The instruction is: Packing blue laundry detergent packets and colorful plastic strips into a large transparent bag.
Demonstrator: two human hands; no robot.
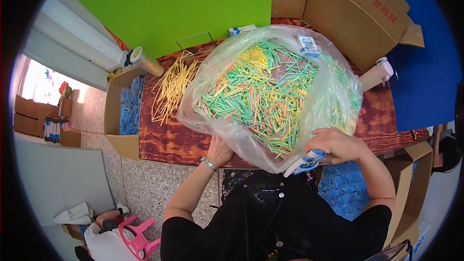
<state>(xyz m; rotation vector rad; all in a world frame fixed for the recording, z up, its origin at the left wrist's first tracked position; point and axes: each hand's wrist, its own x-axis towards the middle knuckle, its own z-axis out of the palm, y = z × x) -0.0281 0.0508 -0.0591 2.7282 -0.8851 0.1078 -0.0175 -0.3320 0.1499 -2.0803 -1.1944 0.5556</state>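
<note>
A large clear plastic bag [227, 133] lies open on the table, full of short thin sticks [270, 99] in green, yellow and pink. At its near right edge my right hand [334, 145] is closed on a flat blue-and-white packet [305, 163], which tilts down toward my lap. My left hand [221, 151] is at the table's front edge, against the bag's near left side; its fingers are hidden behind the plastic. A small blue-and-white box [308, 46] rests on the far part of the bag.
Long pale yellow sticks [175, 89] lie loose left of the bag. Cartons of blue packets flank the table [164, 142]: one carton [123, 144] at left, another [411, 179] at right. A tape roll [147, 63] and a pale bottle [378, 73] stand near its ends. Someone sits behind, lower left.
</note>
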